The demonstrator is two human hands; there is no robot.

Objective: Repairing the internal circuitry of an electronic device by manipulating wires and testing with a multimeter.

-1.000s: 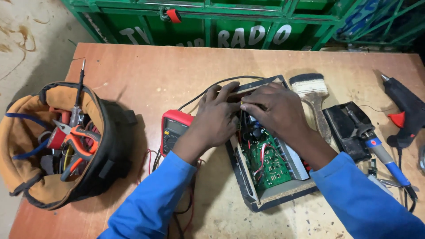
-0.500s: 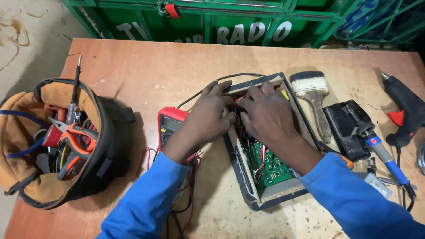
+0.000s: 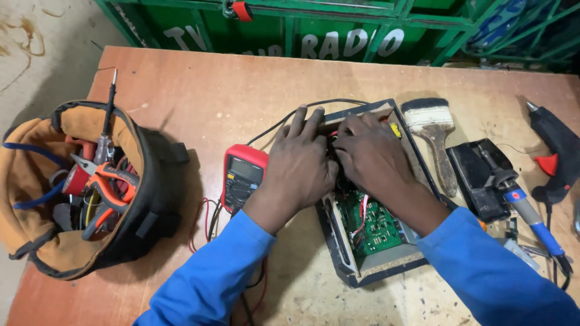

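Both hands are inside the far end of an open grey rectangular device casing (image 3: 338,253) lying flat on the worn wooden bench (image 3: 199,90).

Left hand (image 3: 302,166): palm down over the casing's left wall, fingers extended toward the far corner. Cannot tell whether they pinch anything; the fingertips are hidden.

Right hand (image 3: 371,157): fingers curled down into the casing just beside the left hand, knuckles up. What they close on, if anything, is out of sight.

Toward the wrists from the grip: green circuit board (image 3: 371,226) seated in the casing, red and white leads across it.

Left of the grip, touching distance: red-cased digital multimeter (image 3: 243,175). Further left: tan and black fabric tool bag (image 3: 36,181) with pliers and screwdrivers.

Right of the grip: flat wooden-handled paintbrush (image 3: 432,130), blue-handled soldering iron (image 3: 519,202), black glue gun (image 3: 559,154).

Handling judgement: casing rigid and light; board stiff but fragile, leads thin. Hold by the casing walls or board edges, not by components or wires.
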